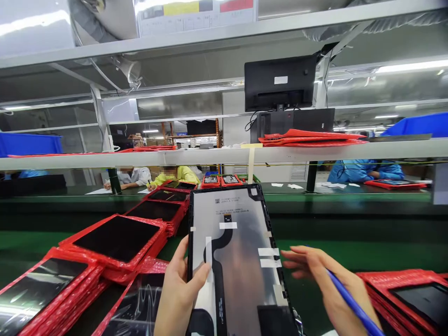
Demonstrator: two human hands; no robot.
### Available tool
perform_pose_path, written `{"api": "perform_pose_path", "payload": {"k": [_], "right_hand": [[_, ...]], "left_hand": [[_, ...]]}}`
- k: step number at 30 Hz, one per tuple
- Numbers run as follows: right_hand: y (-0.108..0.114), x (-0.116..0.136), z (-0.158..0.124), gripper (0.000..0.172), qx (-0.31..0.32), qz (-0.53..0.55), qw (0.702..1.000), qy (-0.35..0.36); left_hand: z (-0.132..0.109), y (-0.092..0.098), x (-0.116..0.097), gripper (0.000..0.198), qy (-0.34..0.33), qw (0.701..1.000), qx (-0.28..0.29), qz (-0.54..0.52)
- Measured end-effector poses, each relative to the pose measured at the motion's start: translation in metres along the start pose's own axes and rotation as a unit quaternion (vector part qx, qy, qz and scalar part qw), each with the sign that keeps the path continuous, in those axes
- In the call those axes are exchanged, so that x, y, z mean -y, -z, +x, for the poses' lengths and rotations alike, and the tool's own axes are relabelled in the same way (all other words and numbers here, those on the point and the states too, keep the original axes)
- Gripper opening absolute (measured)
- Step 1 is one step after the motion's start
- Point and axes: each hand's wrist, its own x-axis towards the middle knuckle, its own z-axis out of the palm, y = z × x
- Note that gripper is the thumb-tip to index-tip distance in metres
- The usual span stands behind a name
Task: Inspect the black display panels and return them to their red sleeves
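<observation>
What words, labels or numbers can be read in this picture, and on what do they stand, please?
None can be read in full.
Panel held in the left hand: a small code and lines of print near its top edge, too small to read.
Monitor back: white sticker, blurred.
Computer case: small logo, too blurred to be sure.
Overhead chart: coloured blocks, text unreadable.
The right hand holds a blue pen; no print shows.

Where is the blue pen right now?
In the head view, the blue pen is at the bottom right, in the right hand, beside the silver display panel gripped by the left hand.
</observation>
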Motion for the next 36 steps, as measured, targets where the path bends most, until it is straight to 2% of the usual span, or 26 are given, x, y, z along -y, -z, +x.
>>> {"api": "perform_pose_path", "payload": {"k": [2, 4, 9, 15, 17, 20, 25, 30, 36], "right_hand": [[-0.017, 0.012, 0.007, 0.045, 0.070, 0.086, 0.991, -0.080], [-0.030, 0.025, 0.005, 0.047, 0.088, 0.120, 0.980, -0.129], [-0.042, 0.044, -0.010, 0.036, 0.022, 0.083, 0.979, -0.185], [-0.036, 0.032, -0.020, 0.048, -0.007, 0.170, 0.952, -0.254], [-0.033, 0.028, -0.023, 0.050, 0.001, 0.201, 0.943, -0.267], [-0.029, 0.027, -0.024, 0.048, 0.042, 0.215, 0.947, -0.233], [-0.031, 0.036, -0.018, 0.045, 0.095, 0.163, 0.970, -0.153], [-0.027, 0.041, -0.019, 0.044, 0.117, 0.130, 0.977, -0.122], [-0.022, 0.035, -0.025, 0.048, 0.127, 0.116, 0.980, -0.098]], "left_hand": [[0.001, -0.002, 0.002, 0.092, 0.009, 1.000, -0.014, 0.001], [0.002, -0.005, 0.004, 0.089, 0.010, 1.000, -0.024, 0.001], [0.001, -0.012, 0.009, 0.069, -0.008, 0.999, -0.026, -0.019], [-0.004, -0.014, 0.009, 0.062, -0.025, 0.999, -0.032, -0.034], [-0.006, -0.013, 0.009, 0.064, -0.016, 0.999, -0.036, -0.018], [-0.008, -0.012, 0.008, 0.064, -0.013, 0.999, -0.052, -0.002], [-0.011, -0.012, 0.007, 0.061, -0.025, 0.998, -0.052, 0.006], [-0.016, -0.016, 0.003, 0.066, -0.036, 0.998, -0.052, 0.020], [-0.020, -0.019, 0.001, 0.063, -0.048, 0.998, -0.042, 0.028]]}}
